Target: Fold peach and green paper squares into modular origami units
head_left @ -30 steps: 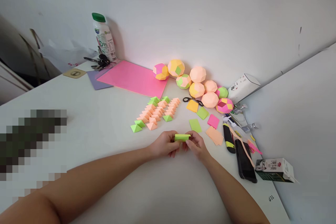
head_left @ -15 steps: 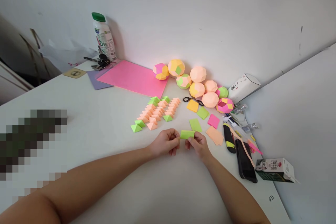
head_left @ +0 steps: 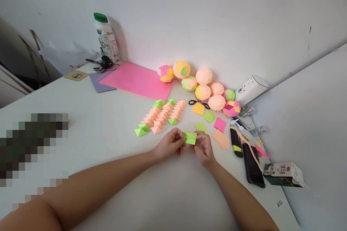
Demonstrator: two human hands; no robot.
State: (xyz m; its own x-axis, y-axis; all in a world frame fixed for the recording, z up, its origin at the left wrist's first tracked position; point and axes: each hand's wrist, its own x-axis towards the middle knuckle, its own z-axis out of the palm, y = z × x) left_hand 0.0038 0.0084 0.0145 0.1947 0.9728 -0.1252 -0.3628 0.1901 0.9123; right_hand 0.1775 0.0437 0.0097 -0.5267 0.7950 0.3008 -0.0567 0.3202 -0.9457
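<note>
My left hand [head_left: 171,143] pinches the left end of a small lime-green paper [head_left: 190,138] between thumb and fingers. The paper shows a crease along its length and is partly unfolded. At its right edge is my right hand [head_left: 204,148], fingers curved and the thumb apart from the index finger, touching or close to the paper. Just beyond the hands lies a flat green paper square [head_left: 201,127]. Peach paper pieces [head_left: 221,139] rest to the right of it. Rows of folded peach and green paper units [head_left: 162,114] stand farther left.
Faceted paper balls [head_left: 217,102] line the wall, with black scissors [head_left: 192,102] before them. A utility knife [head_left: 236,142], a phone [head_left: 253,166] and a milk carton [head_left: 283,174] are at right. A pink sheet [head_left: 135,81], keys [head_left: 104,64] and a bottle [head_left: 107,39] are at back left.
The green paper has shifted slightly left and has opened out from its fold. My right thumb has come off its face, and the right fingers have spread.
</note>
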